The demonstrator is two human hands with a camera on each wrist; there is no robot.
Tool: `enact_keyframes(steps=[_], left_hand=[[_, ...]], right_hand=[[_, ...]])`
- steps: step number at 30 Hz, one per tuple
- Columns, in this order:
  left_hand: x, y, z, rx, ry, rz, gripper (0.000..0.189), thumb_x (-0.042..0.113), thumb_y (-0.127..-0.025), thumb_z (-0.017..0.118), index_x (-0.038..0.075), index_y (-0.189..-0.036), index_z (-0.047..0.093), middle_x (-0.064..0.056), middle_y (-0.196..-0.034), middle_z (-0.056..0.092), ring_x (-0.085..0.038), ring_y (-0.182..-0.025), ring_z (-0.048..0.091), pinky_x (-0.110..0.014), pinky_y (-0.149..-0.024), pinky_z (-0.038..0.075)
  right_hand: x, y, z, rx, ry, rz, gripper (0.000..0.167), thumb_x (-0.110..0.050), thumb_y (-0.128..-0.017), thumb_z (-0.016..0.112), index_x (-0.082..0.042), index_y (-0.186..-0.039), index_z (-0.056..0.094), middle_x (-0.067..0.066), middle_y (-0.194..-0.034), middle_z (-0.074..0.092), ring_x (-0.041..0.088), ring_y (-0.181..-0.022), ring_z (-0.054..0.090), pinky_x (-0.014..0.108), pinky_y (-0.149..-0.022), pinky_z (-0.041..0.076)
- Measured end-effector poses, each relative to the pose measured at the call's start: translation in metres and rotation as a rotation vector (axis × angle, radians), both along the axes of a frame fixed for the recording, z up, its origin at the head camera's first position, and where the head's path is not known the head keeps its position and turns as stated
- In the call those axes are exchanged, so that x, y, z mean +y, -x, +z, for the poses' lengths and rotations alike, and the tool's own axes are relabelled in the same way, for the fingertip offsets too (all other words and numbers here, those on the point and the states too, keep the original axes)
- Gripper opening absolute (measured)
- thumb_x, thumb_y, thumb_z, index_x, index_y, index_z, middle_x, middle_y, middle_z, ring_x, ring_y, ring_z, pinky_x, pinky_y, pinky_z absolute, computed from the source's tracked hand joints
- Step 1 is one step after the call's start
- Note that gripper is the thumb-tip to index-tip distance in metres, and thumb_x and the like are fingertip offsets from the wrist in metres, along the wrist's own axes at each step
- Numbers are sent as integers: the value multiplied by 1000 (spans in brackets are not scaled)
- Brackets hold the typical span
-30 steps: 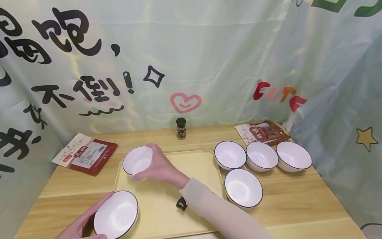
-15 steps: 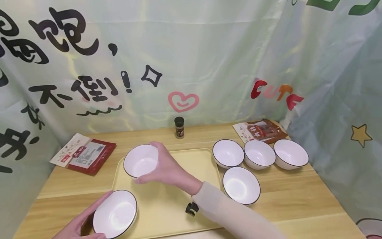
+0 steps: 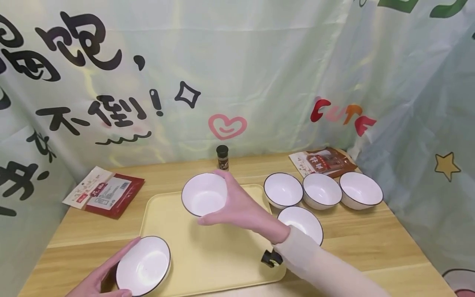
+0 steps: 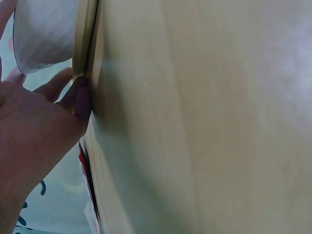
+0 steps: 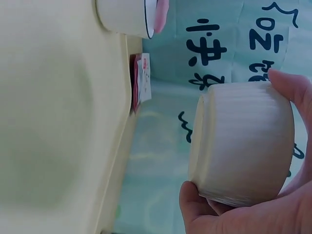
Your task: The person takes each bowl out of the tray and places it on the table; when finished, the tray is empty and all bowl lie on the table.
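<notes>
My right hand point(image 3: 241, 202) grips a white bowl point(image 3: 204, 194) with a dark rim, thumb and fingers spread around its side. In the right wrist view this bowl point(image 5: 243, 141) is off the cream tray point(image 5: 53, 122), with its ribbed outside showing. At the tray's front left corner my left hand point(image 3: 102, 274) holds a second white bowl point(image 3: 144, 266), thumb at the near rim and fingers along its left side. The left wrist view has that bowl point(image 4: 44, 34) on the tray edge point(image 4: 84, 39), where the left fingertips lie close.
Several matching bowls point(image 3: 283, 189) stand right of the tray point(image 3: 170, 210); the nearest point(image 3: 302, 222) is partly behind the right sleeve. A black-capped spice jar point(image 3: 222, 157) stands at the back. A red packet point(image 3: 105, 193) lies left, a brown packet point(image 3: 323, 161) back right.
My right hand has raised its bowl from the tray's back left and carried it to the right, over the tray's middle. The left hand and its bowl have stayed in place.
</notes>
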State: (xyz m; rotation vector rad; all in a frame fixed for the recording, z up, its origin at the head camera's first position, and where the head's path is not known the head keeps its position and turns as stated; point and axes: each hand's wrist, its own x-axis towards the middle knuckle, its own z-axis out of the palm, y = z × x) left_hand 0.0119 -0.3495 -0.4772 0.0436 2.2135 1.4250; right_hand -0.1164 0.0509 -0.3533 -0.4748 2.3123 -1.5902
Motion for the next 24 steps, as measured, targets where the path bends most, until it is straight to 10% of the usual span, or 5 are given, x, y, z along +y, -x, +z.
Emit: enact_keyframes(steps=[8, 24], left_hand=[[-2, 2, -2, -23, -71, 4, 99, 19, -97, 79, 31, -176, 21, 27, -167, 28, 5, -141, 33, -25, -109, 38], [-4, 1, -7, -73, -221, 19, 96, 9, -102, 72, 23, -177, 15, 25, -169, 30, 7, -143, 33, -20, -108, 38]], right_hand=[[42, -5, 7, 24, -62, -68, 124, -38, -64, 106, -26, -166, 36, 7, -146, 57, 27, -123, 60, 50, -100, 54], [132, -19, 13, 120, -176, -170, 119, -41, -70, 104, -24, -165, 34, 15, -153, 51, 35, -122, 62, 52, -95, 54]])
